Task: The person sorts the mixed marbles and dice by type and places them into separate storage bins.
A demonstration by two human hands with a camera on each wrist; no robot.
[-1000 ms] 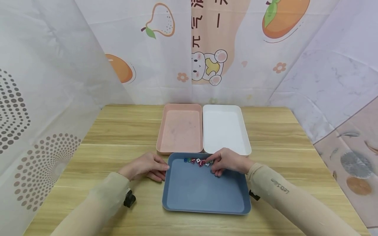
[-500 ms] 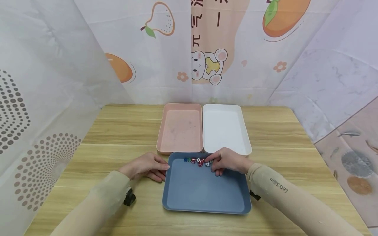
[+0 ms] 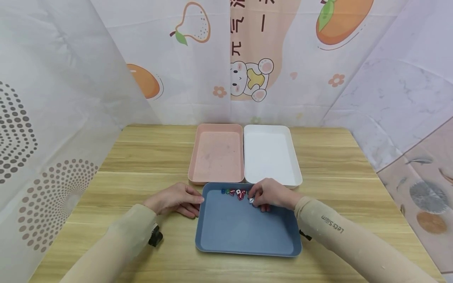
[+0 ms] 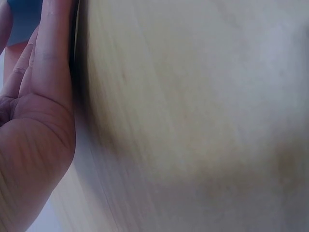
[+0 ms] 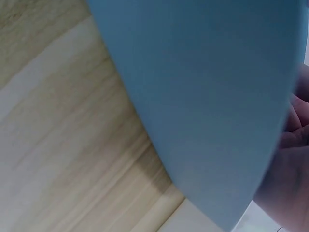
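Note:
A blue-grey tray (image 3: 247, 236) lies on the table, with several small dice in a loose row along its far side. Among them are red dice (image 3: 240, 195) and a blue die (image 3: 223, 191). My right hand (image 3: 271, 194) is over the tray's far right part, fingers curled, pinching a white die (image 3: 251, 200) at the fingertips. More dice beside it are partly hidden by the fingers. At the tray's left rim, my left hand (image 3: 178, 199) holds the edge, thumb on the rim. In the left wrist view, the left hand's fingers (image 4: 53, 53) lie along the tray's side.
A pink tray (image 3: 217, 157) and a white tray (image 3: 270, 157) stand side by side just behind the blue-grey one. All three rest on a wooden table (image 3: 152, 153). Printed curtains (image 3: 191, 78) hang behind and at both sides.
The right hand's index finger has drawn back toward the thumb. The white die has shifted slightly right and nearer, now at the fingertips. The left hand and tray stay put.

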